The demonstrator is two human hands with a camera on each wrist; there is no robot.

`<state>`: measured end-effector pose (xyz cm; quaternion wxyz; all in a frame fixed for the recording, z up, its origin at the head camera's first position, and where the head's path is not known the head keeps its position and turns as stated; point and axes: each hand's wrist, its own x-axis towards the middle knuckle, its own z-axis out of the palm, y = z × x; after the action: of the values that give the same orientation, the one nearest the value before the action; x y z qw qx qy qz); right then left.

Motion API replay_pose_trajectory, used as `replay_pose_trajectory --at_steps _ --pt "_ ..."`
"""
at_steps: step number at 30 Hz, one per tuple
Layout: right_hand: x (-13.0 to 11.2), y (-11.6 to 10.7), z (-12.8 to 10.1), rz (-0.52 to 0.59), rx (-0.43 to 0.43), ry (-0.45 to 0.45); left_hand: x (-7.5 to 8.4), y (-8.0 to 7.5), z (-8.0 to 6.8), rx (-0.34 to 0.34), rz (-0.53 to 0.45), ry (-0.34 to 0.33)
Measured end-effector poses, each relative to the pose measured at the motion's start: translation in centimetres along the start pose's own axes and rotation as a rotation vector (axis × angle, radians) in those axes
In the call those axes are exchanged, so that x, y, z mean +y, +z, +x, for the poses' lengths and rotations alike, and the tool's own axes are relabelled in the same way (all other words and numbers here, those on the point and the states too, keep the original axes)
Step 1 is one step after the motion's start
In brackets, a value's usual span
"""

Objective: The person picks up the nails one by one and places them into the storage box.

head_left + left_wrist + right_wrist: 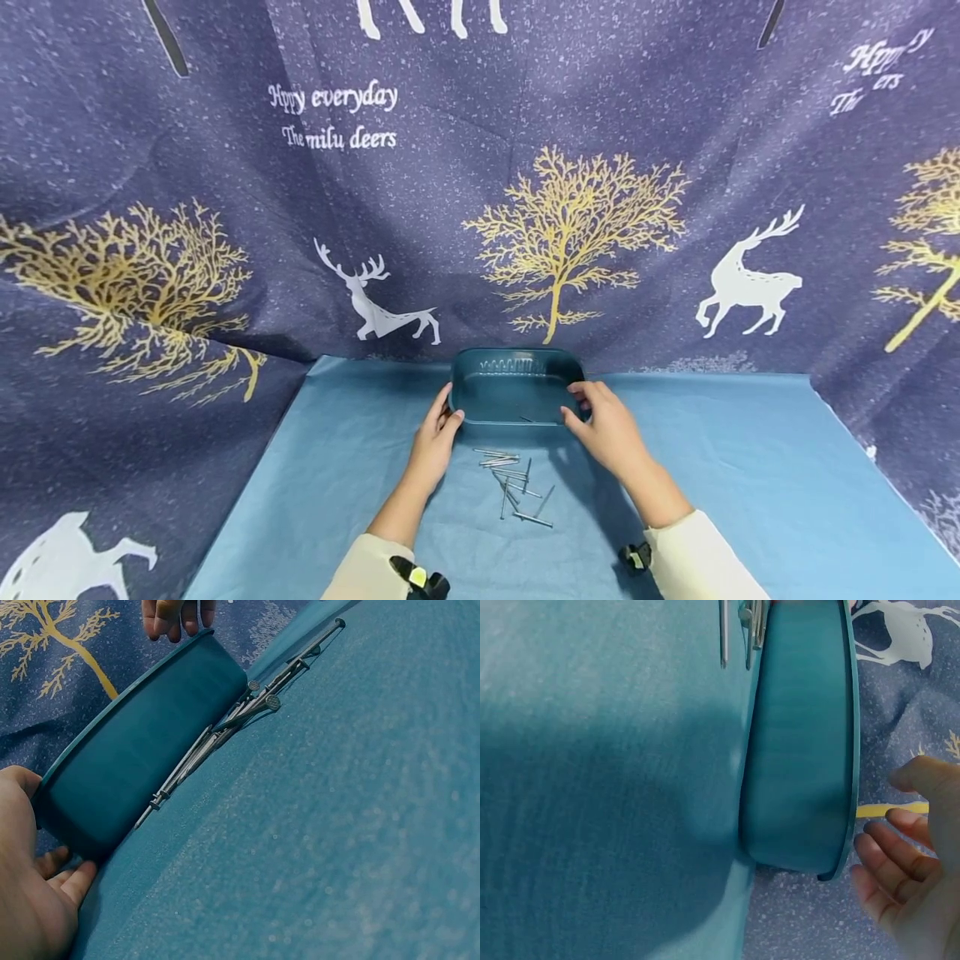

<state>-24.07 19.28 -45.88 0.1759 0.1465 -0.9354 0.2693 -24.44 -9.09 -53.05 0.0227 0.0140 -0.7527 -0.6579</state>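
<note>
A teal plastic tray [506, 435] stands near the back edge of the blue cloth. My left hand [431, 443] holds it at the left end, thumb at the front corner; in the left wrist view those fingers [77, 883] reach round its lower edge. At the right end my right hand [611, 427] hovers over the rim, thumb and fingers spread apart with nothing between them. In the right wrist view a gap separates that hand [919, 862] from the tray wall [802, 742]. Several steel nails [534, 521] lie loosely in front of the tray. One thin nail [527, 419] shows inside it.
The blue cloth [337, 467] covers the work surface. Behind it hangs a dark blue curtain [450, 192] printed with deer and golden trees. Black wrist straps [423, 581] sit at both cuffs.
</note>
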Motion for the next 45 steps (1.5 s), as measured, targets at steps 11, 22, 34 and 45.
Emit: replay_pose_trajectory --at_steps 11,22,34,45 --pt "-0.4 -0.3 -0.7 0.005 -0.004 -0.030 -0.1 0.1 0.1 0.018 0.005 0.016" --pt "-0.7 -0.4 -1.1 -0.001 -0.025 -0.049 0.1 0.1 0.0 0.004 -0.006 0.020" --pt "-1.2 -0.4 -1.6 -0.045 -0.024 -0.102 -0.1 0.1 0.0 0.008 -0.007 0.004" --pt "-1.6 -0.2 -2.0 -0.049 -0.036 -0.134 -0.1 0.1 0.0 0.013 0.002 0.002"
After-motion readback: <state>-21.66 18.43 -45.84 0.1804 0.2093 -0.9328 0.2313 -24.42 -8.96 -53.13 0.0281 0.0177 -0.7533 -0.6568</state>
